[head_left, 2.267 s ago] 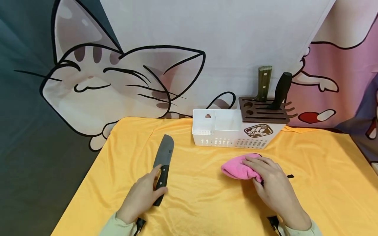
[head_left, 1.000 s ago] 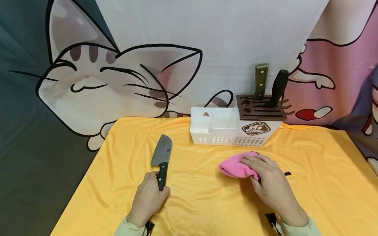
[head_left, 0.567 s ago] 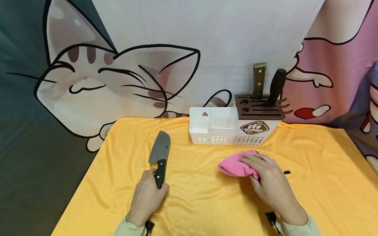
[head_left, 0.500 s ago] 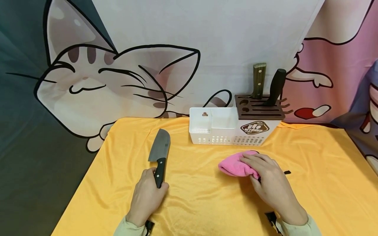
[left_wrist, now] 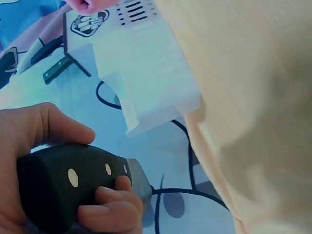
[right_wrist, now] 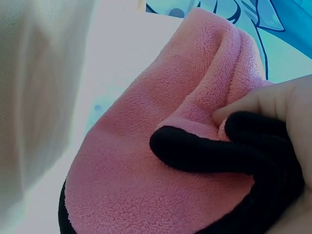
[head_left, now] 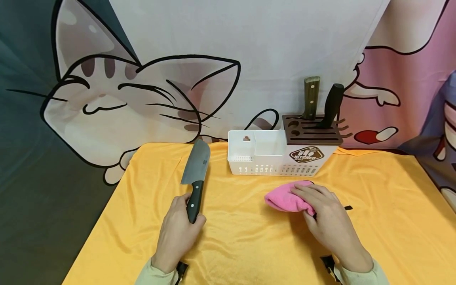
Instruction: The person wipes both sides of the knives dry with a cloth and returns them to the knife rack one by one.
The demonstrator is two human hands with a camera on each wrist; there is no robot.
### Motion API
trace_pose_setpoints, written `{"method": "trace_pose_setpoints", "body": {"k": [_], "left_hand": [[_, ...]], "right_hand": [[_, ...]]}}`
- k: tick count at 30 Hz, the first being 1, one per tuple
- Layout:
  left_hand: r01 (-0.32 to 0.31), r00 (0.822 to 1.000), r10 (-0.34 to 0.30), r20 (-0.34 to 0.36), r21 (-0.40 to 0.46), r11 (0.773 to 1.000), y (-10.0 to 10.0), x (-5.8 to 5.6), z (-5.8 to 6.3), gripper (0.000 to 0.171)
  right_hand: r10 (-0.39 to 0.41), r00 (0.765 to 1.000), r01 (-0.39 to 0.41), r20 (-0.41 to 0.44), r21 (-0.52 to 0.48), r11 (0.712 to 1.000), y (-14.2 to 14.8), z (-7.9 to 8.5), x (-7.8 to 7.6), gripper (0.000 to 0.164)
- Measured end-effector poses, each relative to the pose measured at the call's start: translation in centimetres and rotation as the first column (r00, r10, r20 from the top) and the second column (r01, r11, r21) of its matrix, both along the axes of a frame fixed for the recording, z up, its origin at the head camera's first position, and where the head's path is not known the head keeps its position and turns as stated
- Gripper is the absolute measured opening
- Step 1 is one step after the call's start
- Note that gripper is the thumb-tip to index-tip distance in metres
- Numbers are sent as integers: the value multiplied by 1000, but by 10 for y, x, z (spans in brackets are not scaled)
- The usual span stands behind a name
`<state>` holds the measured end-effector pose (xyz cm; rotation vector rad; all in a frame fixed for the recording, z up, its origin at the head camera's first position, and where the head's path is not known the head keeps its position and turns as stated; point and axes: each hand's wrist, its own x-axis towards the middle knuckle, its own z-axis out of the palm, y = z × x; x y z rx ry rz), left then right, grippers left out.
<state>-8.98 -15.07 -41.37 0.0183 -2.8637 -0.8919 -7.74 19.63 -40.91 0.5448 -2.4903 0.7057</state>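
My left hand [head_left: 178, 233] grips a cleaver [head_left: 196, 164] by its black riveted handle [left_wrist: 78, 180]; the broad grey blade points away from me. In the left wrist view the fingers and thumb wrap that handle, and most of the blade is hidden. On the right, my right hand [head_left: 329, 221] holds a bunched pink cloth [head_left: 286, 197]. The right wrist view shows the fluffy pink cloth [right_wrist: 136, 146] with a black edging, folded and pinched at the thumb. Some fingers of that hand are hidden behind the cloth.
A white perforated kitchen rack [head_left: 256, 168] stands at the back of the yellow-covered table [head_left: 235, 237]. Its brown slotted top [head_left: 310, 136] holds a wooden-handled knife [head_left: 311, 97] and a black-handled one [head_left: 333, 105]. A cartoon-printed curtain [head_left: 185, 31] hangs behind.
My left hand has closed around the cleaver's handle and raised it, the blade moving forward toward the table's back edge. The right hand and pink cloth have barely moved.
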Motion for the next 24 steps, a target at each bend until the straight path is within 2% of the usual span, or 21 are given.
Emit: {"method": "trace_pose_setpoints", "body": {"k": [8,16,24], "left_hand": [[118,989,-115,-96,24,993,9,6,9,58],[218,946,-205,-250,27,976,19,12,7,56],[319,905,-291,-309,42,947,27,15,4,59]], "right_hand": [[-23,999,21,-28,-48,999,1,2,0,48],[-52,996,44,-72,-114,993,3,2,0,48],[-87,976,38,-202,-233,972,1,5,-3,41]]}}
